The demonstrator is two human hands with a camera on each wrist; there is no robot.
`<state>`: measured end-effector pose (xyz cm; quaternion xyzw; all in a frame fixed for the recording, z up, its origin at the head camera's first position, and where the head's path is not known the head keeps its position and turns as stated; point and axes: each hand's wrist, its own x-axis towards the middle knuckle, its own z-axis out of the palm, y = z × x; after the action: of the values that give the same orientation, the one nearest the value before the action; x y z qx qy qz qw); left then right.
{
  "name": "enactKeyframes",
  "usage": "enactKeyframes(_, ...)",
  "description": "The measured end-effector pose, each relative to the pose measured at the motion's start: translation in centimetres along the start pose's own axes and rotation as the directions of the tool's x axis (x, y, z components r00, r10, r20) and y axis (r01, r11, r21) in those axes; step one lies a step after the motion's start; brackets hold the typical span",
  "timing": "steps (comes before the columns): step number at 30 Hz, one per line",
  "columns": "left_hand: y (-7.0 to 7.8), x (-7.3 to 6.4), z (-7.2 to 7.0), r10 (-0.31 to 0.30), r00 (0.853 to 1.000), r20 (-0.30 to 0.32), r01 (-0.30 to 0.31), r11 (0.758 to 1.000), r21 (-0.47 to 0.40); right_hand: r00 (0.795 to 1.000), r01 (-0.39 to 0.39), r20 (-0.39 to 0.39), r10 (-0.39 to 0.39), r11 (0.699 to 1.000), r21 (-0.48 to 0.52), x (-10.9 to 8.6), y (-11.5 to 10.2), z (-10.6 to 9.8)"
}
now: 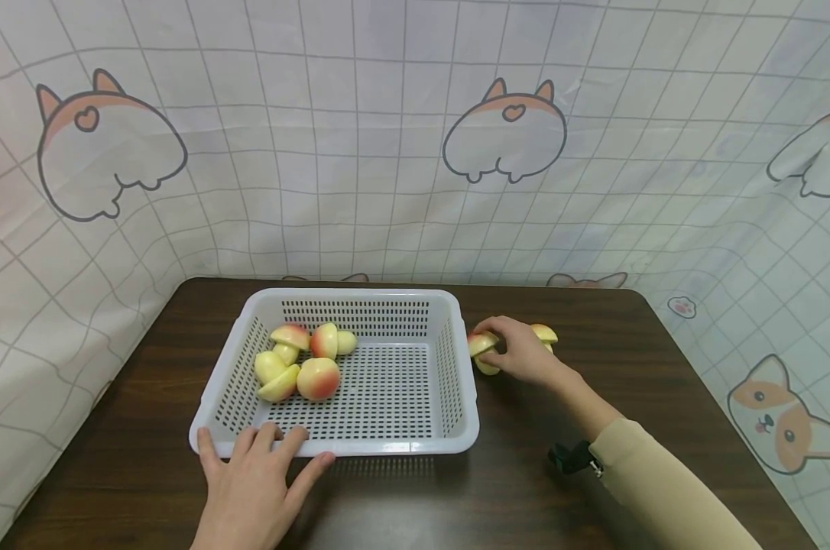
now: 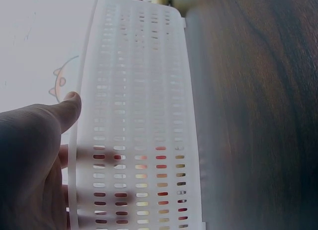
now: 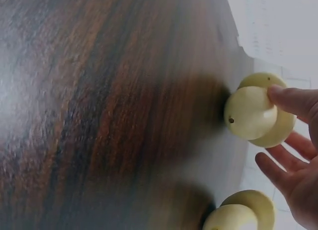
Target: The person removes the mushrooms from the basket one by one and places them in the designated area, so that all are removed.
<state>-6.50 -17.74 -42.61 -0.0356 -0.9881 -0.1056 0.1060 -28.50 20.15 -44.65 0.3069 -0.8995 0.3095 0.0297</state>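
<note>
On the dark wooden table (image 1: 607, 367) sits a white slotted plastic basket (image 1: 415, 447), and just beyond its right side the right hand (image 1: 525, 353) pinches a red-and-yellow mushroom (image 3: 248, 113) between thumb and fingers. In the right wrist view the thumb presses on the pale underside, where the rounded stem shows a small dark hole; whether this mushroom touches the table, I cannot tell. Near it, partly hidden behind the right hand in the head view, stands a second mushroom (image 1: 544, 332) of the same kind.

The left hand (image 1: 253, 485) rests on the near rim of the basket, toward its left corner. Its fingers are spread wide, reaching over the rim, with the thumb stretched out to the side along the edge.

Inside the basket, four more mushrooms cluster in the left half: an upright one (image 1: 290, 336), one lying with its stem to the right (image 1: 346, 342), a tilted one (image 1: 277, 382), and one showing mostly its round cap (image 1: 319, 379).

Behind the table hangs a pale checked cloth (image 1: 360, 191) printed with cartoon dogs.
</note>
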Motion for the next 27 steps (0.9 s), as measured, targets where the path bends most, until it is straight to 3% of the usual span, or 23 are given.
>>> enactKeyframes(14, -0.1, -0.1, 0.1, 0.005, 1.0, -0.02, -0.005, 1.0, -0.007, 0.996, -0.082, -0.045, 0.075, 0.982, -0.173, 0.1, 0.3, -0.5)
enactKeyframes(27, 0.0, 0.0, 0.1, -0.001, 1.0, -0.011, 0.001, 1.0, -0.007, 0.992, -0.106, -0.086, 0.09, 0.972, -0.208, -0.3, 0.6, -1.2)
